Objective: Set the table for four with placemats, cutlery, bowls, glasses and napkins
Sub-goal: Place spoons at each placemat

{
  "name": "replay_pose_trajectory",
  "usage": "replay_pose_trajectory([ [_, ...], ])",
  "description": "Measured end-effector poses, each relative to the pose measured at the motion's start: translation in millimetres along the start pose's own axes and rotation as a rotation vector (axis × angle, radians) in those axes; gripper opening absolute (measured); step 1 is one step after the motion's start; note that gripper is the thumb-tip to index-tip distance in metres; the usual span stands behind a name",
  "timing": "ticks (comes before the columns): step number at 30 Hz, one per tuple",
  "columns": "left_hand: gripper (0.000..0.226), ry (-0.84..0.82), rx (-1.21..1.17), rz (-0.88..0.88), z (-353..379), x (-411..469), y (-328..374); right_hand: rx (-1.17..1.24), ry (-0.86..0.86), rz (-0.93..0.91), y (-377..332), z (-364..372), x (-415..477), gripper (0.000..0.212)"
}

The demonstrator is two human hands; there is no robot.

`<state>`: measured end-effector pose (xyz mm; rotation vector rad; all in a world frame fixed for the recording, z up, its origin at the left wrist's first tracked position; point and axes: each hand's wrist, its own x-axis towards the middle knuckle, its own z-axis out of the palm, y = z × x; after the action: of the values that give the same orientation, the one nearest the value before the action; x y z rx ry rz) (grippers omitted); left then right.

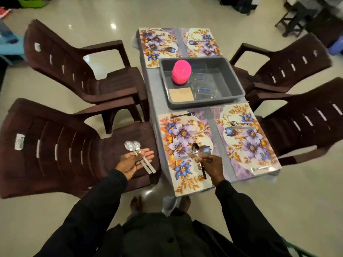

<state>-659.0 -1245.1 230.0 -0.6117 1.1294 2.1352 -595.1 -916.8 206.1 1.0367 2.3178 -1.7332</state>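
Grey tub (235, 78) blocks table (151, 84) ctr; chairs (55, 145) hem both sides; near mats (185, 130) open above.

Purple-and-orange floral placemats (182, 145), grey tray (235, 78), pink bowls (181, 71), brown chairs (65, 145)

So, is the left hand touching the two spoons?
Touching. The head view shows the two spoons lying across the upturned left hand, with no gap, above the chair seat.
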Motion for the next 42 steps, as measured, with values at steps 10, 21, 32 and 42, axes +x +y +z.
replay_pose_trajectory([
  [10, 0.027, -0.055, 0.184, -0.139, -9.7, 14.1, -7.7, 0.16, 0.172, 0.393, 61.8, 19.9, -33.9, 0.015],
  [21, 0.031, -0.043, 0.261, -0.164, -3.0, 29.4, 5.8, 0.426, 0.305, 0.558, 80.1, 45.4, 10.9, 0.015],
  [32, 0.029, -0.071, 0.31, -0.203, -21.8, 54.9, 39.4, 0.255, 0.528, 0.599, 116.4, 78.8, 78.8, 0.063],
  [42, 0.03, -0.132, 0.318, -0.214, -36.4, 73.4, 71.6, 0.052, 0.626, 0.635, 41.9, 84.0, 47.7, 0.045],
])
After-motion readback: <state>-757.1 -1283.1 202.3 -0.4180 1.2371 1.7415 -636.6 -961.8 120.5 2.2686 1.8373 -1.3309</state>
